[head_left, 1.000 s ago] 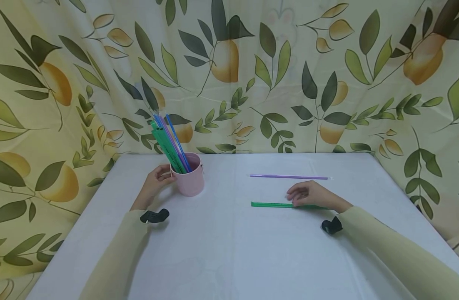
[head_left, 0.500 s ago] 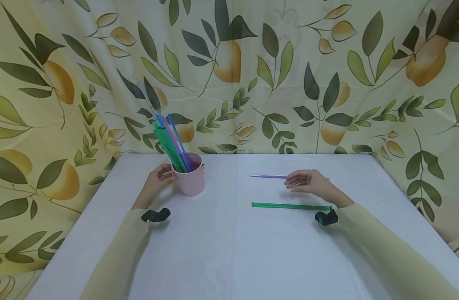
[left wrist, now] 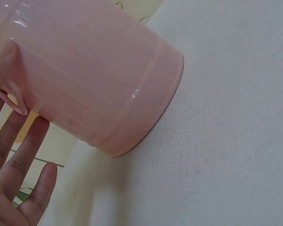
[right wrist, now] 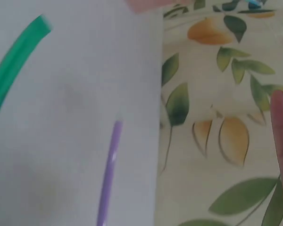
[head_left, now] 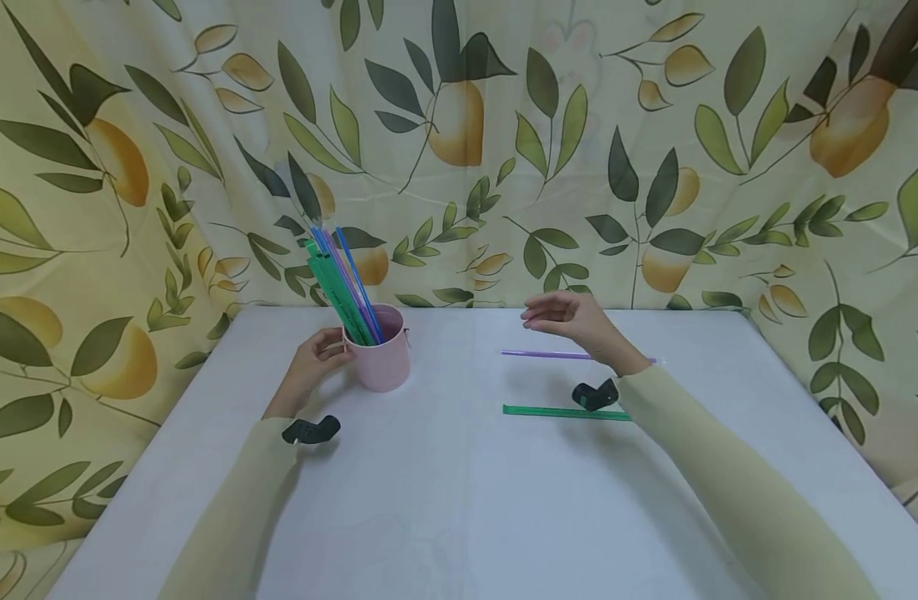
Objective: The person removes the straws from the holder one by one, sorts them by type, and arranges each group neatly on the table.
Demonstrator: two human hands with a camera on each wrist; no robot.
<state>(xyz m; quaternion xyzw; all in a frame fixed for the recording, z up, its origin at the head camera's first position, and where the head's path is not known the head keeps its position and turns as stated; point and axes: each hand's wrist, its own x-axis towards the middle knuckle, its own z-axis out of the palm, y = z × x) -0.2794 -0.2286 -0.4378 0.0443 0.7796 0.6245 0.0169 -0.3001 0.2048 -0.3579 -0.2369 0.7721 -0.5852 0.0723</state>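
Observation:
My left hand (head_left: 309,373) holds the side of a small pink bucket (head_left: 381,368) at the left of the table. In the left wrist view its thumb (left wrist: 4,61) lies on the wall near the handle's ear. Green strips (head_left: 337,293) and thin blue and purple straws (head_left: 360,287) lean to the left inside the bucket. My right hand (head_left: 579,323) is in the air near the table's back edge, with loosely bent fingers and nothing in them. Beneath it lies a purple straw (head_left: 541,354), partly covered by the wrist. A green strip (head_left: 537,411) lies nearer, partly hidden by the sleeve.
A white cloth (head_left: 429,492) covers the table. Behind the back edge hangs a curtain (head_left: 459,200) printed with leaves and fruit. Black wrist cameras (head_left: 311,430) are worn at both cuffs.
My right hand has left the green strip, risen past the purple straw and moved back and to the left. My left hand and the bucket have stayed in place.

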